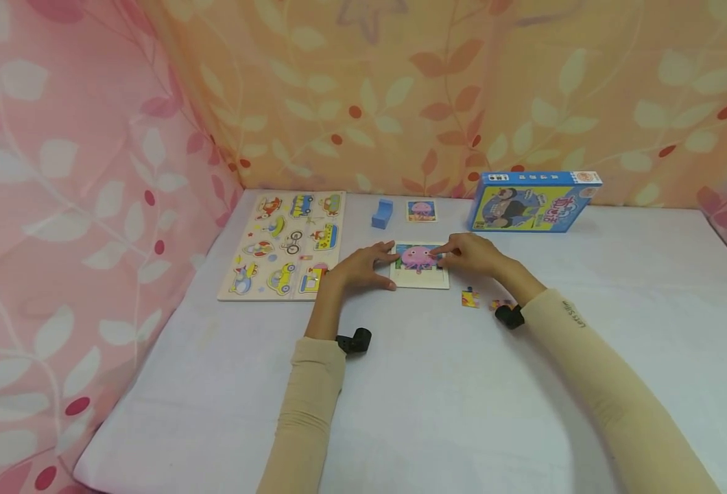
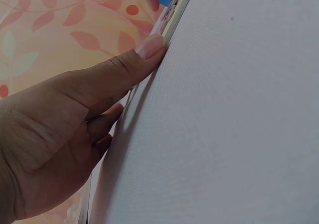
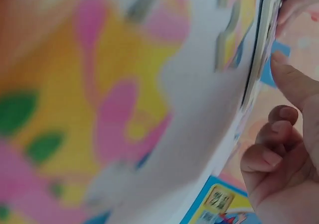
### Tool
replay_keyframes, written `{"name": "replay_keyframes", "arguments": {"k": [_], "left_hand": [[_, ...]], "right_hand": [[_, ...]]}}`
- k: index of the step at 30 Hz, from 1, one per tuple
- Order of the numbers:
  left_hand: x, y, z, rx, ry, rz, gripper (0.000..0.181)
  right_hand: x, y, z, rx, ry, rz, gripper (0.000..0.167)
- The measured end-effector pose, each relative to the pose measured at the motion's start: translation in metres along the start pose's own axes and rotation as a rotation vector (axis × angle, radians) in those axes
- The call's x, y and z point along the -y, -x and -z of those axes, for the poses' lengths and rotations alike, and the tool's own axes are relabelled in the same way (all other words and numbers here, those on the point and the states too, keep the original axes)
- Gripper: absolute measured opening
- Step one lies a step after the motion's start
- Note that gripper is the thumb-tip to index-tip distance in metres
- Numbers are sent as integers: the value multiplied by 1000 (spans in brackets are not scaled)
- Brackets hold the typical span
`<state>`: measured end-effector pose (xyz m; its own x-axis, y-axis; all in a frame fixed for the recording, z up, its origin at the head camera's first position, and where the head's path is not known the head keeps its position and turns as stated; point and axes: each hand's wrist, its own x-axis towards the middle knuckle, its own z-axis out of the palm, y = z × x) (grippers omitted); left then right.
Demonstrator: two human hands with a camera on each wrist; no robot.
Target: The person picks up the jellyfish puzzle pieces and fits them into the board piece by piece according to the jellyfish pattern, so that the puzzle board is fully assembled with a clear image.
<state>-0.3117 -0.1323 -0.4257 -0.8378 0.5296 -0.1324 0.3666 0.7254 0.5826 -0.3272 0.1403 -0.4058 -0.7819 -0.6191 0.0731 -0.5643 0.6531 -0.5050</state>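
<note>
A small jigsaw puzzle in a white tray [image 1: 421,278] lies mid-table, with a pink octopus picture [image 1: 418,258] across its upper part and pale bare board below. At its left edge, my left hand [image 1: 363,266] touches the tray with thumb and fingers spread; in the left wrist view the thumb [image 2: 151,46] lies along that edge. My right hand [image 1: 476,254] presses an extended index finger on the picture's right side, its other fingers curled in. Two loose puzzle pieces lie right of the tray, one yellow piece [image 1: 470,298] and one piece [image 1: 498,304] partly behind the wrist camera.
Left of the tray is a wooden vehicle puzzle board [image 1: 261,264]. Behind stand a blue block [image 1: 382,213] and a small octopus picture card [image 1: 422,211]. A blue-and-yellow box [image 1: 533,202] stands at the back right, near the flowered curtain [image 1: 413,96].
</note>
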Motion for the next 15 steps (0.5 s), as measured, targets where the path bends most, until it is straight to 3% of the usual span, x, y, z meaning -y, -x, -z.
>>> {"name": "replay_keyframes", "arguments": {"k": [5, 15], "left_hand": [[0, 0, 0, -9, -3, 4, 71], [-1, 0, -1, -7, 1, -1, 71]], "right_hand": [[-7, -3, 2, 76, -62, 9, 31], [-8, -11, 0, 154, 50, 0, 35]]}}
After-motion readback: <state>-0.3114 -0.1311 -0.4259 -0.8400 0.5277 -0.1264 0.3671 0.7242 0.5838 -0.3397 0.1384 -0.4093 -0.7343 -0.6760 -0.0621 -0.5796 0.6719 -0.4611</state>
